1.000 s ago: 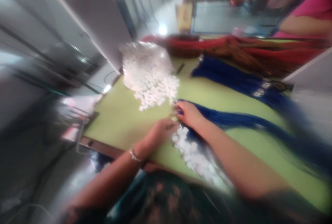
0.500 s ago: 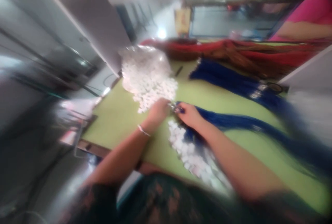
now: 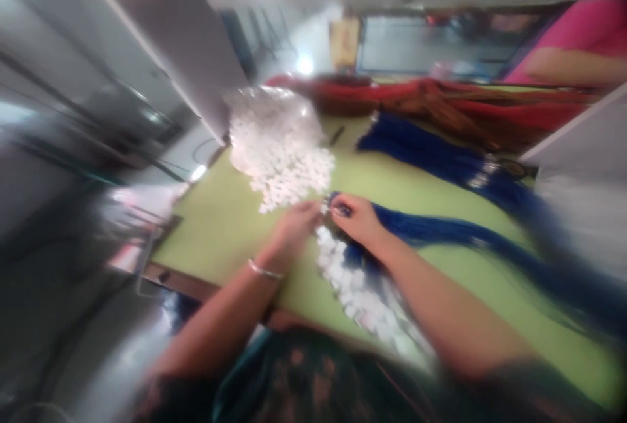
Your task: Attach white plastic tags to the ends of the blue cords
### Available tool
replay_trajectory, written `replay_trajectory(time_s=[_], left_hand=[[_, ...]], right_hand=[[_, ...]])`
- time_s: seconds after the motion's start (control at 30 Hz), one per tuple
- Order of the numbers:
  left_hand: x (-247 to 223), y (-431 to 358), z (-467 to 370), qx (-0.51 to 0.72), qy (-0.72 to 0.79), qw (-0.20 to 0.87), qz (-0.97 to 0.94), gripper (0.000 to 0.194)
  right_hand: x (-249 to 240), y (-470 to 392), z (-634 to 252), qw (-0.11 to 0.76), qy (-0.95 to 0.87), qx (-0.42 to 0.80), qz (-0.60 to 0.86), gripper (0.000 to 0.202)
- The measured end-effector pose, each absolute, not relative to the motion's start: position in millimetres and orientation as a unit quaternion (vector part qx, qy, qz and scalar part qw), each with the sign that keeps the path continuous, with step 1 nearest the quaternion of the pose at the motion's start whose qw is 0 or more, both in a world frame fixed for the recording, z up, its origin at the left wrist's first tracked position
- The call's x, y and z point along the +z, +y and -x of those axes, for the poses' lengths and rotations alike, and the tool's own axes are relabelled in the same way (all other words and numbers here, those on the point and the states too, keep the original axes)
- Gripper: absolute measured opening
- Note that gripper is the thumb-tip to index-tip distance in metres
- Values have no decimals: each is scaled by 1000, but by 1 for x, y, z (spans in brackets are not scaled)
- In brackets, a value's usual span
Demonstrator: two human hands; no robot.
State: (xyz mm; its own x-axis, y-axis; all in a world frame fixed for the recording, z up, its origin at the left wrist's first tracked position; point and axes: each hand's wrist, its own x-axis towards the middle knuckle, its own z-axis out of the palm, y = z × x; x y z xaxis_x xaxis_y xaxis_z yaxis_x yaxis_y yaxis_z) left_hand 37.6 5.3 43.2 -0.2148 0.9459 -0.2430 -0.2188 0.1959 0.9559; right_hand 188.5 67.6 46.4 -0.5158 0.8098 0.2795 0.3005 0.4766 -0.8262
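Note:
My right hand (image 3: 361,219) is closed around the near end of a bundle of thin blue wires (image 3: 435,227), whose shiny tips poke out past the fingers on the left. Close beside those tips is my left hand (image 3: 294,226), fingers pinched together; blur hides what is between them. Just past the left fingertips lies a loose heap of small white plastic pieces (image 3: 294,178), spilling from a clear plastic bag (image 3: 274,106). More white pieces (image 3: 355,286), larger in view and joined to blue wires, lie in a row below my right wrist.
A second blue wire bundle (image 3: 421,142) lies farther back on the green tabletop (image 3: 210,227). Behind it stretch red and brown wires (image 3: 441,93). A dark thin stick (image 3: 337,134) rests near the bag. At the upper right, a person's pink sleeve (image 3: 582,28) and arm show.
My left hand has drawn slightly down and toward me, and its wrist has turned. The right hand stays almost in place with the blue wires.

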Motion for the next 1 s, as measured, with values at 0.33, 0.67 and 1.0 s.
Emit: replay_trajectory(time_s=[0.33,0.67,1.0], left_hand=[[35,8,-35,531,585,488,-371,25],[31,7,-37,501,622,431,-420,25],[30,10,-36,502,610,454,-411,22]], right_hand=[[42,68,-187,319,-815,318,365,5],[44,70,-190,286,-833,321,348,6],[59,84,-201,174,-880,256,359,16]])
